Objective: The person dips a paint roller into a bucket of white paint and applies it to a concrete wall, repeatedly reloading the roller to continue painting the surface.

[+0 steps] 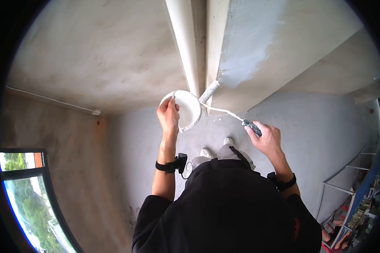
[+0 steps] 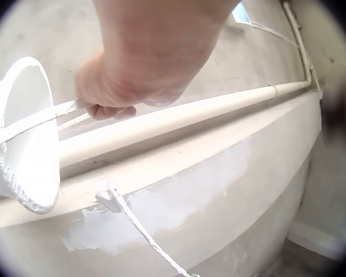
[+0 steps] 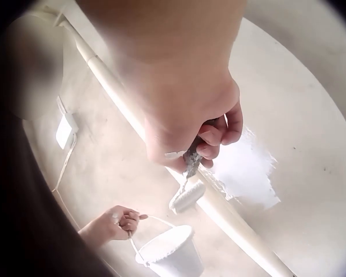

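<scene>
My left hand [image 1: 168, 113] grips the wire handle of a small white paint bucket [image 1: 186, 109], held up near the ceiling; the left wrist view shows the bucket [image 2: 24, 135] at the left with my fingers [image 2: 109, 109] curled round its handle. My right hand [image 1: 264, 135] grips the dark handle of a paint roller [image 1: 210, 92], whose white sleeve lies against the edge of a concrete beam [image 1: 257, 55]. In the right wrist view the roller [image 3: 187, 196] touches the beam beside a patch of fresh white paint [image 3: 248, 173], with the bucket [image 3: 170, 251] below.
A white pipe [image 1: 183, 46] runs along the ceiling beside the beam. A cable with a small junction box [image 1: 96, 112] crosses the left wall. A window [image 1: 25, 198] is at lower left, a metal railing [image 1: 350, 177] at right. My shoes [image 1: 217, 147] stand on the grey floor.
</scene>
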The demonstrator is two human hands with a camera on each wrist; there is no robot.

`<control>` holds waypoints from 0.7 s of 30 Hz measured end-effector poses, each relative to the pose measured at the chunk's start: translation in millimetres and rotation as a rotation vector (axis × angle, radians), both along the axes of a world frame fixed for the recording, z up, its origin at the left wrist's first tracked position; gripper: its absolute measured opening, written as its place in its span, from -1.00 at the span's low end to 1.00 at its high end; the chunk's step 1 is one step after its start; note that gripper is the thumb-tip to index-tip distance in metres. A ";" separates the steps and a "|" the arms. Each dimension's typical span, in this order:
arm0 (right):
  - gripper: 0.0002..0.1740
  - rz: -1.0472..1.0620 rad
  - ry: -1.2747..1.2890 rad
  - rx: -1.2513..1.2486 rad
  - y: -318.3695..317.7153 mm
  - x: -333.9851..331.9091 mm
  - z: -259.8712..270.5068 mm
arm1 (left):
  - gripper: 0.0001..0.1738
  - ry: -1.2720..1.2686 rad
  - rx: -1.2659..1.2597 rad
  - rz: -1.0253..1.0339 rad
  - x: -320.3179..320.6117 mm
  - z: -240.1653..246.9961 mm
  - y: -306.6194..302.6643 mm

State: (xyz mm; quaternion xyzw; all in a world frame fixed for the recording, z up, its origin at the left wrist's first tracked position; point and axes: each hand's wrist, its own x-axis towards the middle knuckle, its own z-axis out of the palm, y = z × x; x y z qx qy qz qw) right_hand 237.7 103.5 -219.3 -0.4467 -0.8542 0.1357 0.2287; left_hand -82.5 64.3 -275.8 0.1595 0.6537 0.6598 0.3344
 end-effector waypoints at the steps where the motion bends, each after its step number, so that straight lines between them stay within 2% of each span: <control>1: -0.70 -0.035 0.026 0.004 -0.8 3.7 -10.8 | -0.75 -0.025 -0.001 0.014 0.8 -5.5 -0.9; 5: -0.73 -0.195 0.186 -0.079 -1.7 8.3 -51.2 | -0.76 -0.081 0.008 0.006 2.1 -6.7 -2.0; 8: -0.73 -0.326 0.200 -0.060 2.8 12.2 -90.0 | -0.79 -0.089 -0.015 -0.027 6.8 -9.7 -2.0; 12: -0.66 -0.499 0.126 -0.177 11.9 2.5 -137.0 | -0.81 -0.104 -0.069 -0.051 8.5 -18.2 -3.8; 15: -0.62 -0.532 0.113 -0.238 20.2 -13.0 -163.9 | -0.76 -0.129 -0.105 -0.038 9.5 -22.4 -4.3; 21: -0.58 -0.528 0.046 -0.320 24.5 -24.5 -197.3 | -0.78 -0.137 -0.120 -0.067 9.7 -35.7 -10.1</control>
